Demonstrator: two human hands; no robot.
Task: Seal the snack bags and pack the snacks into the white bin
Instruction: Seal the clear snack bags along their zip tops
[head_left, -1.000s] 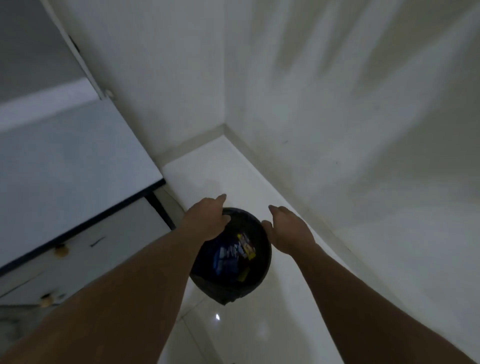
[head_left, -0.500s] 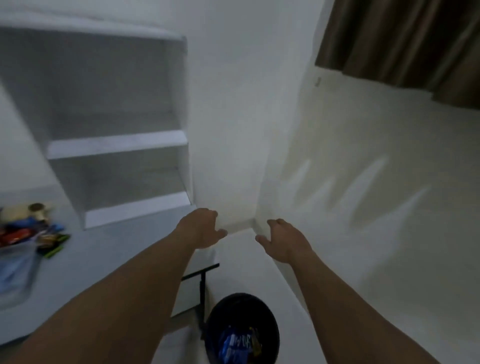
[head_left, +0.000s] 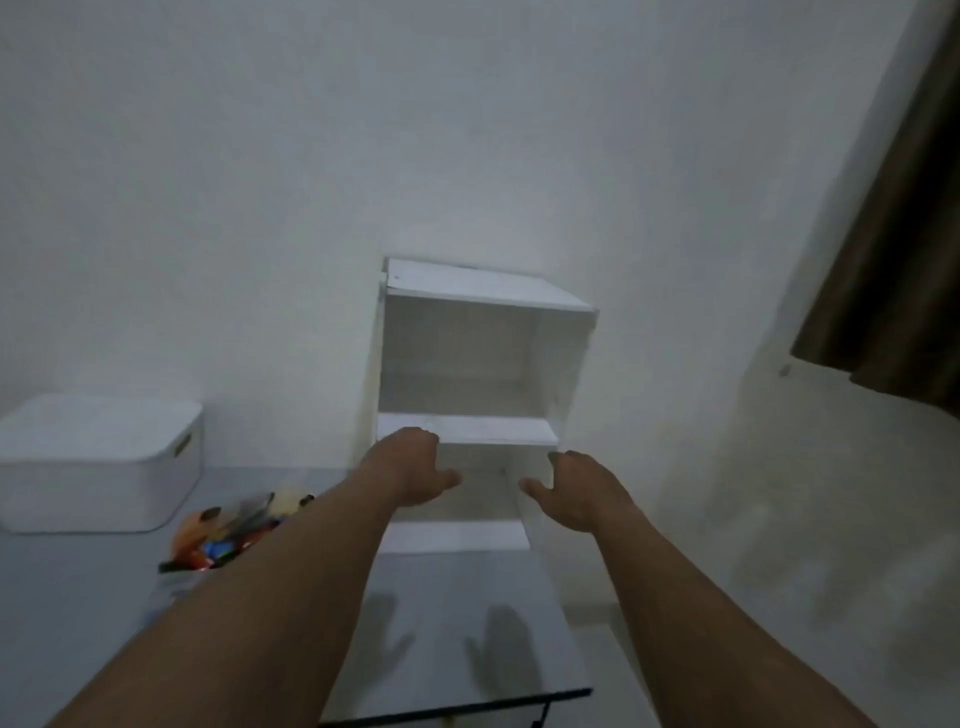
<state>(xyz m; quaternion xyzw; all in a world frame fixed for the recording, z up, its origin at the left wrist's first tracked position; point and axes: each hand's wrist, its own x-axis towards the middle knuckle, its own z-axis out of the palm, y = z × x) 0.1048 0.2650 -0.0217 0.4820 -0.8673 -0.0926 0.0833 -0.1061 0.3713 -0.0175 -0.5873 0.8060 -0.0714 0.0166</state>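
Hands hover empty at mid-frame: left hand (head_left: 410, 467) with fingers loosely curled, right hand (head_left: 576, 491) relaxed, both above the grey table (head_left: 78, 597). Snacks (head_left: 228, 535) lie heaped at lower left, near the white bin (head_left: 98, 462) at the left edge. The best move is probably to reach left, pinch one bag at its mouth and press it flat. Half a second ago the white shelf (head_left: 467, 431) sat upper left, a black pail showed at the bottom, and the bin was out of frame.

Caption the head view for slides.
Empty left hand and right hand hover above the table before a shelf unit, snacks and white bin at left.
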